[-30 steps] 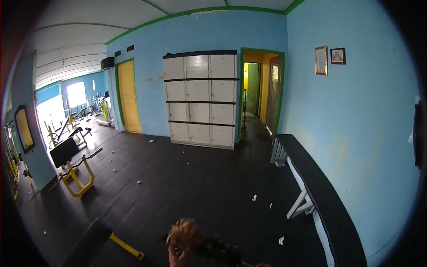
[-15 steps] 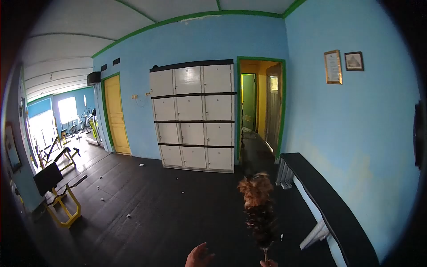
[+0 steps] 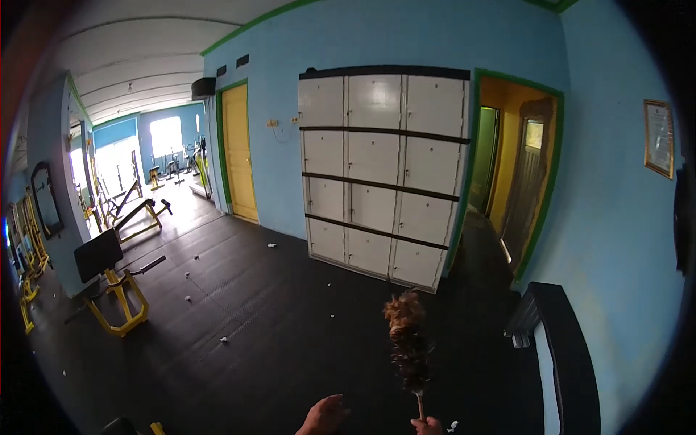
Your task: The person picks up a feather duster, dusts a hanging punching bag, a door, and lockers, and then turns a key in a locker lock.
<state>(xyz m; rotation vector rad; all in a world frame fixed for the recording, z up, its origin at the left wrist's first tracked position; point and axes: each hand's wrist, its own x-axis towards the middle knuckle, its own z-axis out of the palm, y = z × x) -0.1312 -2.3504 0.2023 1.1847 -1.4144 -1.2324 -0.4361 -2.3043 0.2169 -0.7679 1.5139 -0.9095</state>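
Observation:
A feather duster (image 3: 411,344) with brown and dark feathers stands upright at the lower middle of the view. My right hand (image 3: 426,425) grips its thin wooden handle at the bottom edge. To the left of it, my left hand (image 3: 325,415) shows at the bottom edge, holding nothing, with its fingers loosely apart. Beyond the duster, a white locker cabinet (image 3: 374,165) with dark strips between its rows of doors stands against the blue wall.
Small white scraps (image 3: 223,339) lie scattered on the black floor (image 3: 275,362). A black bench (image 3: 569,348) runs along the right wall. At left stands a yellow-framed exercise machine (image 3: 119,290). A green-framed doorway (image 3: 516,174) opens right of the lockers; a yellow door (image 3: 238,148) is left of them.
My view has turned left and come nearer the lockers, which now appear larger and tilted. The duster is still in my right hand.

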